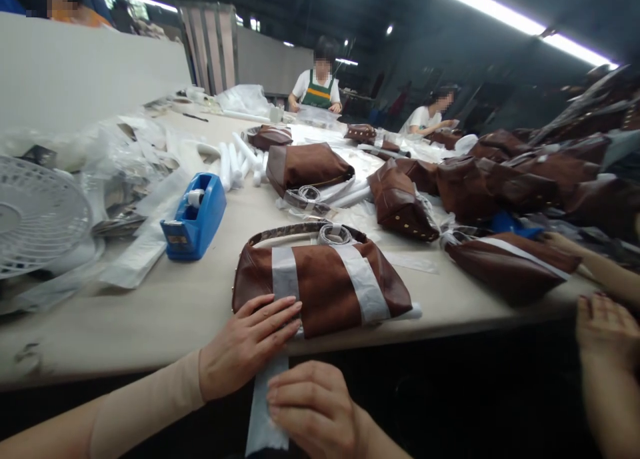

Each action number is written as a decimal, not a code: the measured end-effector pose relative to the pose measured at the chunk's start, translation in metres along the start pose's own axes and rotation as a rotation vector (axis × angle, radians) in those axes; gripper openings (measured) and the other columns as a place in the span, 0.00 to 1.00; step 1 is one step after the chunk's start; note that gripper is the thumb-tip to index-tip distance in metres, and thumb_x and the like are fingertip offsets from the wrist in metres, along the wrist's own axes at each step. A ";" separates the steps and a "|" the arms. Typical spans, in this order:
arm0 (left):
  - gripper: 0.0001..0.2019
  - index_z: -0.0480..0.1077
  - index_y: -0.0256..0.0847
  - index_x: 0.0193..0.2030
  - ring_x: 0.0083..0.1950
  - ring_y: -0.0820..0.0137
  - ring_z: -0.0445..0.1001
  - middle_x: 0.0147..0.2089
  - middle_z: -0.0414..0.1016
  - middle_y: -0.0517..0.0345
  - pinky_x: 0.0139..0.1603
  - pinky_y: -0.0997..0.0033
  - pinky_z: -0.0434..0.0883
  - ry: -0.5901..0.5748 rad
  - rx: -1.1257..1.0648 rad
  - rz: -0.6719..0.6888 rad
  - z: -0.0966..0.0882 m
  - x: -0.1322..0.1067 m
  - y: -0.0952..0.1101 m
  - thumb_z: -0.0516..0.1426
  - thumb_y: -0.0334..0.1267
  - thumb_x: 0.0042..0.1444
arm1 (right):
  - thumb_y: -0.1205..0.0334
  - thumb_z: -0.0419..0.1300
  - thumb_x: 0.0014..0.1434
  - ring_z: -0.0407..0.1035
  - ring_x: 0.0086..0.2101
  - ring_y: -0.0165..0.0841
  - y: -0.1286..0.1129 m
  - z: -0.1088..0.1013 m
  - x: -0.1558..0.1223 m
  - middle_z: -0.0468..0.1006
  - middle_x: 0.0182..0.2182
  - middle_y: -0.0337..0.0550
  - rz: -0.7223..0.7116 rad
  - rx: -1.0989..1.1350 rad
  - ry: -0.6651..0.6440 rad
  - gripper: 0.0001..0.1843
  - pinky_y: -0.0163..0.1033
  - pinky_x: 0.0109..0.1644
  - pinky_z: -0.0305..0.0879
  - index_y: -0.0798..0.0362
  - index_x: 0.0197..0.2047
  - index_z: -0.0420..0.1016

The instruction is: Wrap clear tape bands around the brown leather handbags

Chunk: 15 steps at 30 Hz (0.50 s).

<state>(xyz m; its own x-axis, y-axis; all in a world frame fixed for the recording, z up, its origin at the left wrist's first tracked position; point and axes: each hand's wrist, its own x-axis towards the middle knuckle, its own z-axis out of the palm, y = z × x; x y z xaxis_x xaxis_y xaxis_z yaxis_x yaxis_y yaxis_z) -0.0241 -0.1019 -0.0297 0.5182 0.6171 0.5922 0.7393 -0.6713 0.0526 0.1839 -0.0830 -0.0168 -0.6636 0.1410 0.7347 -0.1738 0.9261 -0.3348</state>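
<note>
A brown handbag (323, 289) lies on the table in front of me, with its patterned handle and a wrapped coil on top. Two whitish strips cross its body; they look like thin foam or plastic. My left hand (250, 345) rests flat, fingers stretched out, on the lower end of the left strip (285, 272) and the bag's near edge. Below the table edge, my right hand (315, 409) pinches a hanging whitish strip (263, 412) between curled fingers. Whether this hanging piece joins the one on the bag is hidden under my left hand.
A blue tape dispenser (195, 215) stands left of the bag, near a white fan (40, 215) and loose plastic wrapping (135, 159). More brown bags (310, 169) cover the middle and right. A co-worker's hands (607, 329) are at the right edge; other people sit farther back.
</note>
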 end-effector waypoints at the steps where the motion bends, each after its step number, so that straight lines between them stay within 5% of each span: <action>1: 0.18 0.64 0.39 0.62 0.66 0.62 0.62 0.59 0.70 0.48 0.66 0.57 0.60 0.024 0.005 -0.011 0.001 -0.002 0.000 0.49 0.29 0.66 | 0.70 0.54 0.65 0.73 0.49 0.31 0.001 -0.003 0.004 0.81 0.39 0.46 0.007 -0.007 0.009 0.08 0.35 0.50 0.72 0.57 0.46 0.72; 5: 0.18 0.66 0.40 0.61 0.61 0.64 0.66 0.53 0.75 0.52 0.66 0.58 0.59 0.083 -0.018 -0.003 0.003 -0.007 -0.002 0.48 0.29 0.66 | 0.71 0.56 0.63 0.74 0.47 0.33 0.006 -0.013 0.017 0.81 0.40 0.46 0.026 0.030 0.022 0.10 0.38 0.48 0.72 0.57 0.48 0.72; 15: 0.20 0.65 0.42 0.62 0.64 0.62 0.64 0.59 0.71 0.52 0.66 0.55 0.60 0.023 -0.103 0.007 -0.007 -0.009 -0.003 0.51 0.31 0.63 | 0.65 0.53 0.67 0.74 0.46 0.27 0.008 -0.013 0.001 0.81 0.36 0.44 0.066 0.053 0.029 0.07 0.32 0.52 0.72 0.57 0.44 0.72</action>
<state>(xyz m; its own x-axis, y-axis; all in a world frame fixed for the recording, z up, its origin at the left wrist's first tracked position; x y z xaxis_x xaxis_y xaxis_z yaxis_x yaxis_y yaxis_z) -0.0342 -0.1083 -0.0296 0.5118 0.6035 0.6114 0.6873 -0.7146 0.1300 0.1912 -0.0708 -0.0108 -0.6538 0.2121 0.7263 -0.1688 0.8948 -0.4132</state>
